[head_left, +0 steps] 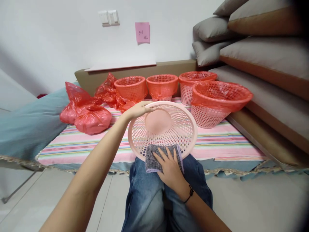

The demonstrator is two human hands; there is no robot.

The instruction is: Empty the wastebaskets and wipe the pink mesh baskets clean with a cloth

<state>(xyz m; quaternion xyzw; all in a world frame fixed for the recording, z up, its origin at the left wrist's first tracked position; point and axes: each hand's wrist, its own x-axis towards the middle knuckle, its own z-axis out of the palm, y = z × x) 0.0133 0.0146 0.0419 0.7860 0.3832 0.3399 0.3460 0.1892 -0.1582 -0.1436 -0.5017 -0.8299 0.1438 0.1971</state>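
Observation:
A pale pink plastic basket [158,121] with a mesh wall lies tilted above my knees, its open mouth facing me. My left hand [140,109] grips the upper left of its rim, thumb inside and the other fingers mostly hidden. A grey cloth [152,162] with a lilac edge is draped over the near part of the rim. On that cloth my right hand [170,167] lies flat with its fingers spread, pressing it against the basket.
Beyond stand several baskets lined with red bags, including one at right [209,116]. Filled red bags [93,119] sit left on the striped cloth [212,145]. Grey cushions [265,54] are stacked at right. A pink note [142,32] hangs on the wall.

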